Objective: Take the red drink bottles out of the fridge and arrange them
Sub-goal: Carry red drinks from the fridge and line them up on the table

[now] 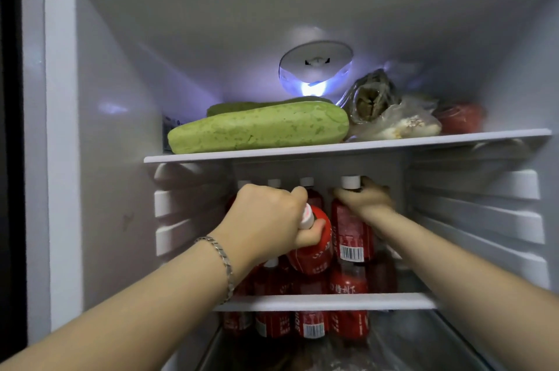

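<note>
Fingers [311,234] of the left hand [269,219] are clamped on the neck of a tilted red bottle [314,252]. The right hand [366,199] grips the neck of an upright red bottle [351,231] just beside it. More red bottles [272,283] crowd the middle shelf [326,301] of the fridge [115,159]. On the upper shelf [332,148] lie a green gourd [257,130] and bagged food [393,122].

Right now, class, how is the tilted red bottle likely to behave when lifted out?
The tilted red bottle looks full, so probably heavy for its size. Held near its cap by the left hand, it may swing or slip.
</note>
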### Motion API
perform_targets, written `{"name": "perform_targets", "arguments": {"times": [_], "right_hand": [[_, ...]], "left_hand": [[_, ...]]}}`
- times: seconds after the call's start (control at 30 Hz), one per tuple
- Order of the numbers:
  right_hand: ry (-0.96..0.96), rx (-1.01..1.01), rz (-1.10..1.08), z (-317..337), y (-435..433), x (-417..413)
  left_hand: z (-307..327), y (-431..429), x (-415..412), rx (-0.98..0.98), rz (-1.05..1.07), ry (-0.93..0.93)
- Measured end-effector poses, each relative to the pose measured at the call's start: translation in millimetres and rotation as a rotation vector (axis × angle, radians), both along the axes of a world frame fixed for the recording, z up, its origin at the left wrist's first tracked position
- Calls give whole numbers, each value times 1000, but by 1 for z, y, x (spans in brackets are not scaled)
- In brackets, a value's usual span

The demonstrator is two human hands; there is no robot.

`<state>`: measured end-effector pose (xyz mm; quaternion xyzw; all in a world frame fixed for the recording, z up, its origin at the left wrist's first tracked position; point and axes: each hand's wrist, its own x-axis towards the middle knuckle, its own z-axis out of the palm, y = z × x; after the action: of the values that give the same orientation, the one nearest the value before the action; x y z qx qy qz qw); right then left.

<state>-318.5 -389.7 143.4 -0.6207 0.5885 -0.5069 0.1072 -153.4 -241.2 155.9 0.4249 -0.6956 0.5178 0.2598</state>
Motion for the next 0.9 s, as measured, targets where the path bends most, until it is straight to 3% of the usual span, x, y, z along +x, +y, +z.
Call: {"name": "perform_targets", "arguments": {"times": [0.23, 0.37, 0.43, 0.67, 0.9], "right_hand": [[328, -509, -183, -4, 87, 13], [632, -818, -69, -35, 107, -5], [777, -866, -47, -45, 111, -11], [535, -858, -75, -25, 143, 1], [506, -882, 13, -22, 192, 9]], "left_hand": [[-4, 1, -1, -23, -44, -40], [-10, 5, 3, -30, -87, -90], [-12, 6, 4, -21, -105, -116], [-8, 20, 11, -51, -113, -189], [-8, 89, 9, -94, -33, -85]]}}
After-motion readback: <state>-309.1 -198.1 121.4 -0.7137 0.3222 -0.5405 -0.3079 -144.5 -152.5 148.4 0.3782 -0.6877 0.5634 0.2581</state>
